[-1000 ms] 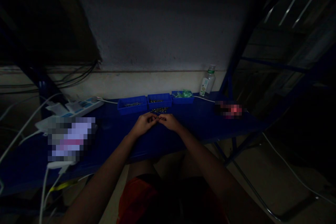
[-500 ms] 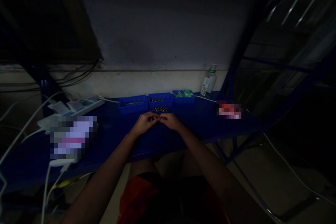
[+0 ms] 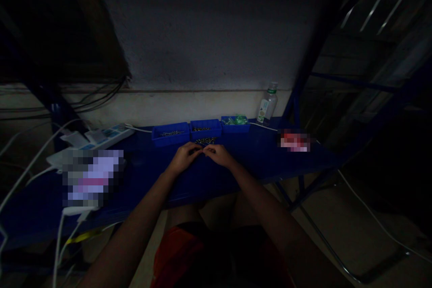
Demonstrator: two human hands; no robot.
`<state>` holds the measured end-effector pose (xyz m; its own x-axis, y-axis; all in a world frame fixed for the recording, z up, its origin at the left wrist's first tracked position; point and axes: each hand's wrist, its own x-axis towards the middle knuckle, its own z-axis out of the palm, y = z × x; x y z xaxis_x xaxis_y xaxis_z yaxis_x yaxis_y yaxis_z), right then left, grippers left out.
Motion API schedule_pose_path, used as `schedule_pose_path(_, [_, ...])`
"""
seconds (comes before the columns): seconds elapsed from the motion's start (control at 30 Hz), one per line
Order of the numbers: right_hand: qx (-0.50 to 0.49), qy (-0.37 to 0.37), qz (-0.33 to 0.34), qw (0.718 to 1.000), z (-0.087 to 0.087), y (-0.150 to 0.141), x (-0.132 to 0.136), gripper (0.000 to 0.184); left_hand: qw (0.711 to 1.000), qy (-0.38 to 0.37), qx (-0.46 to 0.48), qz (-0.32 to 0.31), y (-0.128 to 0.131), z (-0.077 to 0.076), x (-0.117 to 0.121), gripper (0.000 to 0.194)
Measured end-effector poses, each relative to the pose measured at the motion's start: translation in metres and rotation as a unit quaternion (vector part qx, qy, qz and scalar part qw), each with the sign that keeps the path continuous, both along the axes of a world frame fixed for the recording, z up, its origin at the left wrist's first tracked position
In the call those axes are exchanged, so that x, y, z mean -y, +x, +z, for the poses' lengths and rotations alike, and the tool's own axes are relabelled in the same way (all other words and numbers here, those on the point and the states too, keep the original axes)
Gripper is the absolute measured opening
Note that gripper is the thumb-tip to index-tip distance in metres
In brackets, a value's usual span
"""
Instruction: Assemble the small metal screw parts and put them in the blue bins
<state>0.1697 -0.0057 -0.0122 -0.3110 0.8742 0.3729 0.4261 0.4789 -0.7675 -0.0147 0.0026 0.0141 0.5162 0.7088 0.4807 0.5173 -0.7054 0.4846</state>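
Observation:
Over the blue table (image 3: 249,162), my left hand (image 3: 184,158) and my right hand (image 3: 218,155) meet fingertip to fingertip. Both are closed in a pinch; what lies between the fingers is too small and dark to name. Just beyond the fingertips is a loose pile of small metal pieces (image 3: 206,141), like screws or pins. Behind the pile stand three blue bins in a row. Thin metal pieces lie in the left bin (image 3: 170,139), small brassy pieces in the middle bin (image 3: 205,134), and green plastic in the right bin (image 3: 235,128).
A clear bottle (image 3: 267,104) stands at the back right, near a blurred red item (image 3: 294,141). On the left are a white power strip (image 3: 111,137) with plugs and cables, and a blurred pale object (image 3: 94,177). A wall (image 3: 209,103) runs behind the table.
My fingertips have shifted slightly, with the left fingers now reaching straighter toward the right ones. The bins and the pile look the same.

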Motion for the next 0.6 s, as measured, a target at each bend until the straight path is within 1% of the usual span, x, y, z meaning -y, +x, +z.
schedule_pose_path(0.2, [0.017,0.0,-0.018,1.0,0.0017,-0.0019,0.0018,0.028,0.999,-0.033,-0.038,-0.015,-0.0002,-0.0036,-0.0011,0.03])
schedule_pose_path(0.33, [0.013,-0.007,-0.029,0.999,0.0026,-0.0013,0.0014,0.027,0.998,-0.047,-0.034,0.005,-0.0014,-0.0054,-0.0032,0.034])
schedule_pose_path(0.47, [0.01,0.0,-0.04,0.999,0.0021,-0.0006,0.0011,0.026,0.998,-0.044,-0.045,0.013,-0.0024,-0.0075,-0.0055,0.031])
schedule_pose_path(0.6, [-0.006,0.006,-0.026,1.0,-0.0012,-0.001,0.0002,0.027,0.998,-0.035,-0.057,0.005,-0.0017,-0.0077,-0.0052,0.031])
